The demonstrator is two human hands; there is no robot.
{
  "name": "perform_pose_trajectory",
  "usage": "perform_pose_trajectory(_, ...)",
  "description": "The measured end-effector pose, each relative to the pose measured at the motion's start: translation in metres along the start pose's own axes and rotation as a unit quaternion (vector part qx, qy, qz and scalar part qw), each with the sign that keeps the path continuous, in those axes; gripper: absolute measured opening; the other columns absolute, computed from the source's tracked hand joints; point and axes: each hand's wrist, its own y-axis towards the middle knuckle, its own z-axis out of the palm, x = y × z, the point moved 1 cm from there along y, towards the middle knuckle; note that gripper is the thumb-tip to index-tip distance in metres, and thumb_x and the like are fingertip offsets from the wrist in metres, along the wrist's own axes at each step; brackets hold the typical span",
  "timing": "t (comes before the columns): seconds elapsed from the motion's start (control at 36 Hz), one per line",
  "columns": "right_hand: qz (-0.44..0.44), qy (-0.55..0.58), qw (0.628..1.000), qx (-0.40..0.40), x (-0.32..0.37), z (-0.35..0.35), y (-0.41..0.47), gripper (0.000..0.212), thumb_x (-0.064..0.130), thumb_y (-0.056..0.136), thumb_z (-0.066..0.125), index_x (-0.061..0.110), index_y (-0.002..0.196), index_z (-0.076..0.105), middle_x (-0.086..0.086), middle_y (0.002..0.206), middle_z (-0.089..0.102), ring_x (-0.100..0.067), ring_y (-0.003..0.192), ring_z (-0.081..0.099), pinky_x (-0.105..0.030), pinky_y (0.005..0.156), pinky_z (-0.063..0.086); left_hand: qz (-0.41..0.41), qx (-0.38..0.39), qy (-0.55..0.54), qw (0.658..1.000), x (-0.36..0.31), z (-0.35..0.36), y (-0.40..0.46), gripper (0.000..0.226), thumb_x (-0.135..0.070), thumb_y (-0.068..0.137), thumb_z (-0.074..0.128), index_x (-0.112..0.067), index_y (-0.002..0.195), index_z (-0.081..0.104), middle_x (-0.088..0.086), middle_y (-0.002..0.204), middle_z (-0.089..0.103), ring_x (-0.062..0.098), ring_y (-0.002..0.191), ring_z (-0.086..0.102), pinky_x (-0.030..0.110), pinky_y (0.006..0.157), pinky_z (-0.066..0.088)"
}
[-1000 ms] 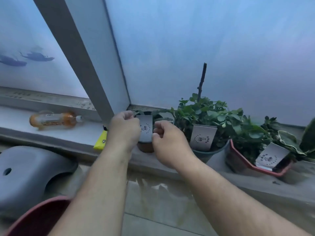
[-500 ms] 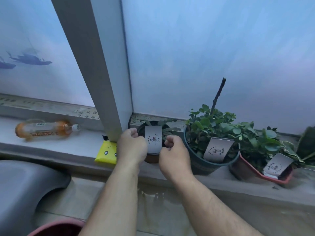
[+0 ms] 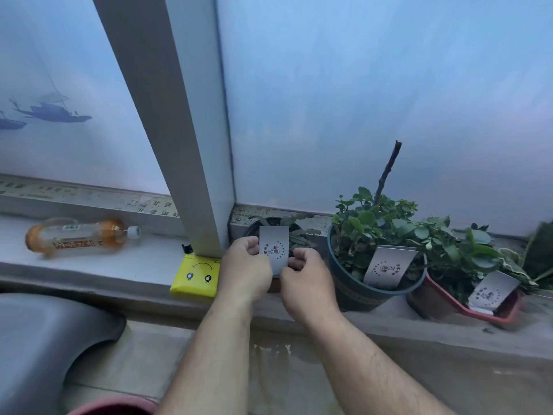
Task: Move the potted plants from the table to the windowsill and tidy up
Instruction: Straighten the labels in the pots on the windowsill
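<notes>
Three pots [image 3: 356, 290] are sitting along the windowsill [image 3: 89, 265] (bottle [image 3: 80, 236] lying left), packet [image 3: 196, 275] resting between.

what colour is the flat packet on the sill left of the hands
Bright yellow, with two small cartoon eyes and a curved arrow printed on it; the packet shows best in the head view.

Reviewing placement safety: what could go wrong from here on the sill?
1. The small pot sits near the windowsill front edge; both hands fiddling with its card could nudge it off.
2. The blue pot stands close by; the right hand might brush its leaves on withdrawal.
</notes>
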Motion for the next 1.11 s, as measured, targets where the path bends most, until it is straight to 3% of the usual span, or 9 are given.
perform_pose_trajectory(0.17, -0.002, 0.029, 1.000, 0.002, -0.005, 0.003, -0.001, 0.042, 0.009, 0.092, 0.054, 0.022, 0.132, 0.054, 0.024, 0.090, 0.052, 0.011, 0.079, 0.050, -0.006, 0.061, 0.036, -0.004, 0.001, -0.002, 1.000, 0.001, 0.000, 0.002, 0.045, 0.002, 0.090, 0.048, -0.011, 0.131, 0.058, -0.002, 0.116, 0.064, 0.014, 0.103, 0.060, 0.031, 0.095, 0.050)
perform_pose_trajectory(0.44, 0.000, 0.041, 0.999, -0.008, -0.010, 0.004, -0.002, 0.044, 0.010, 0.091, 0.056, 0.021, 0.134, 0.054, 0.024, 0.090, 0.053, 0.011, 0.082, 0.053, -0.005, 0.060, 0.037, -0.004, 0.004, -0.018, 1.000, 0.001, -0.004, 0.003, 0.046, 0.003, 0.089, 0.051, -0.009, 0.133, 0.057, 0.003, 0.125, 0.065, 0.013, 0.105, 0.059, 0.022, 0.081, 0.044)
perform_pose_trajectory(0.58, 0.002, 0.036, 0.999, -0.015, -0.010, 0.003, -0.001, 0.046, 0.011, 0.091, 0.056, 0.020, 0.136, 0.053, 0.011, 0.109, 0.058, -0.008, 0.099, 0.060, -0.010, 0.067, 0.039, 0.009, 0.003, -0.004, 1.000, 0.000, -0.004, 0.003, 0.047, 0.004, 0.090, 0.050, -0.010, 0.135, 0.056, 0.000, 0.122, 0.064, 0.011, 0.105, 0.058, 0.009, 0.062, 0.040)
perform_pose_trajectory(0.72, 0.000, 0.034, 0.999, -0.009, -0.006, 0.001, -0.001, 0.048, 0.010, 0.091, 0.055, 0.020, 0.138, 0.055, 0.011, 0.111, 0.057, -0.006, 0.101, 0.057, -0.015, 0.077, 0.041, 0.014, -0.017, 0.007, 1.000, -0.002, -0.004, 0.003, 0.047, 0.002, 0.090, 0.049, -0.011, 0.135, 0.056, 0.003, 0.130, 0.064, 0.015, 0.114, 0.060, 0.025, 0.092, 0.047)
perform_pose_trajectory(0.78, -0.005, 0.029, 1.000, -0.006, -0.005, -0.001, -0.001, 0.041, 0.010, 0.091, 0.054, 0.024, 0.130, 0.059, 0.018, 0.101, 0.058, 0.001, 0.089, 0.057, -0.006, 0.067, 0.039, 0.013, -0.025, 0.010, 1.000, -0.001, -0.005, 0.003, 0.046, -0.001, 0.090, 0.051, -0.012, 0.134, 0.057, 0.003, 0.130, 0.065, 0.016, 0.118, 0.060, 0.029, 0.099, 0.046)
perform_pose_trajectory(0.83, -0.016, 0.014, 1.000, -0.006, -0.005, -0.003, -0.001, 0.029, 0.008, 0.091, 0.054, 0.032, 0.108, 0.058, 0.024, 0.086, 0.055, 0.009, 0.077, 0.053, -0.001, 0.057, 0.036, 0.011, -0.038, 0.010, 0.999, 0.000, -0.006, 0.003, 0.043, -0.006, 0.091, 0.054, -0.013, 0.133, 0.058, 0.002, 0.128, 0.065, 0.016, 0.116, 0.060, 0.027, 0.098, 0.044)
perform_pose_trajectory(0.89, -0.022, -0.001, 1.000, -0.014, -0.006, -0.004, -0.001, 0.024, 0.009, 0.090, 0.056, 0.033, 0.097, 0.057, 0.021, 0.086, 0.058, 0.004, 0.082, 0.059, -0.003, 0.062, 0.039, 0.018, -0.078, 0.000, 0.997, -0.001, -0.009, 0.005, 0.039, -0.012, 0.093, 0.056, -0.013, 0.131, 0.060, 0.002, 0.124, 0.067, 0.016, 0.111, 0.062, 0.025, 0.092, 0.043)
perform_pose_trajectory(1.0, -0.023, -0.005, 1.000, 0.002, -0.002, -0.003, -0.008, 0.044, 0.015, 0.089, 0.058, 0.022, 0.132, 0.062, 0.009, 0.115, 0.066, -0.010, 0.106, 0.063, -0.020, 0.088, 0.046, 0.044, -0.158, -0.036, 0.986, -0.008, -0.020, 0.009, 0.031, -0.015, 0.094, 0.055, -0.015, 0.124, 0.063, 0.001, 0.115, 0.070, 0.016, 0.104, 0.064, 0.028, 0.092, 0.048)
perform_pose_trajectory(1.11, -0.028, 0.002, 0.999, 0.022, 0.004, -0.010, -0.003, 0.034, 0.011, 0.092, 0.055, 0.032, 0.119, 0.057, 0.022, 0.092, 0.057, 0.006, 0.080, 0.056, -0.007, 0.063, 0.041, 0.035, -0.126, -0.032, 0.991, -0.007, -0.016, 0.008, 0.032, -0.009, 0.091, 0.054, -0.015, 0.121, 0.064, 0.002, 0.117, 0.070, 0.016, 0.106, 0.065, 0.028, 0.093, 0.048)
